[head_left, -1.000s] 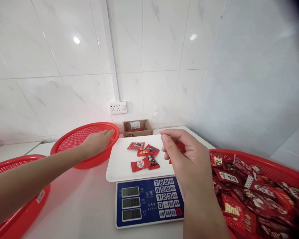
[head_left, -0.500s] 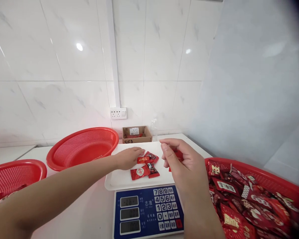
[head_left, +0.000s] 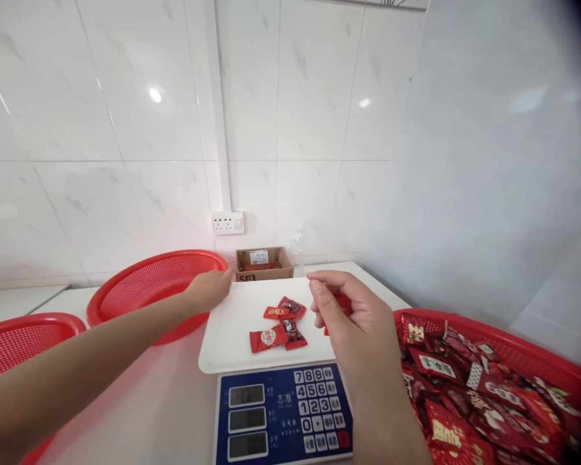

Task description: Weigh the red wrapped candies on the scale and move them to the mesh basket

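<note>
My right hand [head_left: 361,323] hovers over the right side of the white scale tray [head_left: 223,349], its fingers curled and the thumb near the index finger. Red wrapped candy [head_left: 343,302] shows between the thumb and fingers, mostly covered by the hand. At the tray's far left corner, beside a red mesh basket, is my left hand [head_left: 209,290], back upward and fingers drawn together; what they hold, if anything, is hidden. Several red and dark-red candy packets [head_left: 267,338] lie in a small cluster on the tray between the hands.
The blue scale panel [head_left: 285,413] faces me. A red mesh basket [head_left: 106,297] stands behind my left arm, another [head_left: 33,323] at far left. At right, a red basket [head_left: 561,361] is heaped with candy packets. A cardboard box [head_left: 266,265] and clear plastic bottle [head_left: 297,248] sit by the wall.
My left hand has moved left, off the candy cluster to the tray's far left corner near the basket. My right hand keeps its curled pose. The view has shifted slightly.
</note>
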Available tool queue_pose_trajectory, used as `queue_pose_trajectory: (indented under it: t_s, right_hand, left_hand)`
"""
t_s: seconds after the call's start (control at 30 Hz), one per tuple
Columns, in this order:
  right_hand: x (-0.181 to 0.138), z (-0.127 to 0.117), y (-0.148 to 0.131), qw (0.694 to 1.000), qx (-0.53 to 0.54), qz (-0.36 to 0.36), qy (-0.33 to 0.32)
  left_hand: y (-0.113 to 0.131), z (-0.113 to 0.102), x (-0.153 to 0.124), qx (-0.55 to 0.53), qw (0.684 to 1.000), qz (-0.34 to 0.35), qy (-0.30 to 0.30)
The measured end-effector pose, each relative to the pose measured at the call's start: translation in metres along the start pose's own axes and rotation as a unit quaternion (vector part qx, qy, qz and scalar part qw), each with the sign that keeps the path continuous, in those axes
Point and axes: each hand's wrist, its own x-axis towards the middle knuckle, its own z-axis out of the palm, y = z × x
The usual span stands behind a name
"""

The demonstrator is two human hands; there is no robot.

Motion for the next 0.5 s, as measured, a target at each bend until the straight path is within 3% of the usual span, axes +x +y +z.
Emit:
queue_pose_trajectory:
  t_s: [0.17, 0.33, 0.43, 0.5]
  right_hand:
    - [-0.001, 0.0, -0.001, 1.0, 0.0, 0.003, -0.007]
    - [-0.002, 0.001, -0.005, 1.0, 0.0, 0.015, -0.004]
    - [-0.002, 0.001, -0.005, 1.0, 0.0, 0.013, -0.005]
    - [-0.002, 0.002, -0.004, 1.0, -0.001, 0.013, -0.006]
  left_hand:
    - [-0.051, -0.021, -0.016, 0.025, 0.996, -0.083, 0.016]
    - [-0.099, -0.021, -0.026, 0.035, 0.987, -0.157, 0.016]
    - [-0.115, -0.013, -0.029, 0.026, 0.982, -0.189, 0.011]
    - [-0.113, -0.007, -0.03, 0.014, 0.982, -0.187, 0.018]
